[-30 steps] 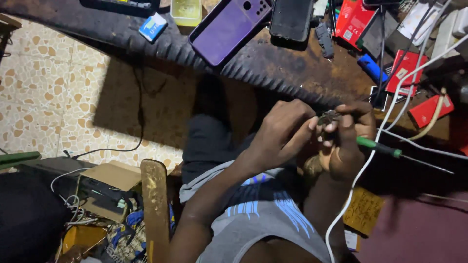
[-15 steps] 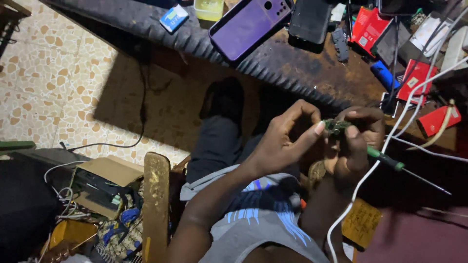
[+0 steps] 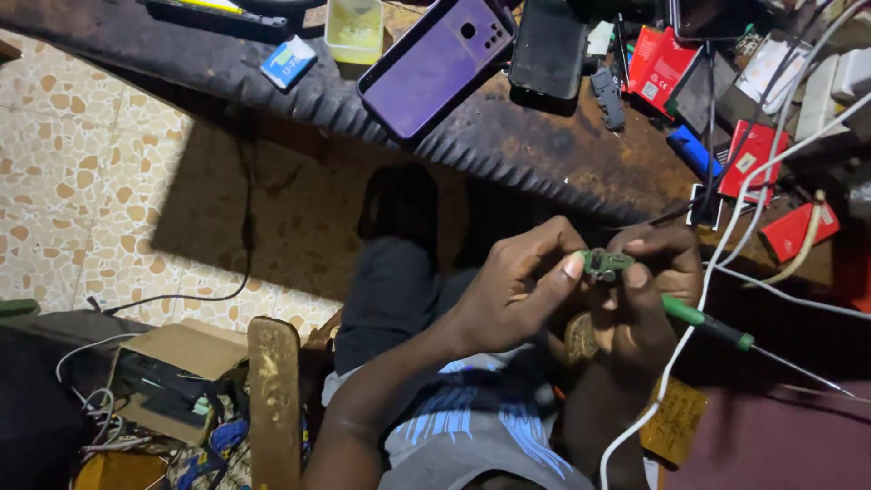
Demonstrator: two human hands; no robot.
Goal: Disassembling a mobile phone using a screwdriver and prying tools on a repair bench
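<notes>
A small green circuit board is pinched between the fingertips of both hands, above my lap. My left hand grips its left end with thumb and forefinger. My right hand holds its right end and also keeps a green-handled screwdriver tucked in the palm, its thin metal shaft pointing right. A white cable hangs across in front of my right hand.
The dark workbench edge runs above my hands, carrying a purple phone, a black phone, red boxes and a blue card. A cardboard box and wooden plank stand on the tiled floor at left.
Both hands stay pinched on the small board. The view has shifted slightly, so the hands sit a little lower in the picture.
</notes>
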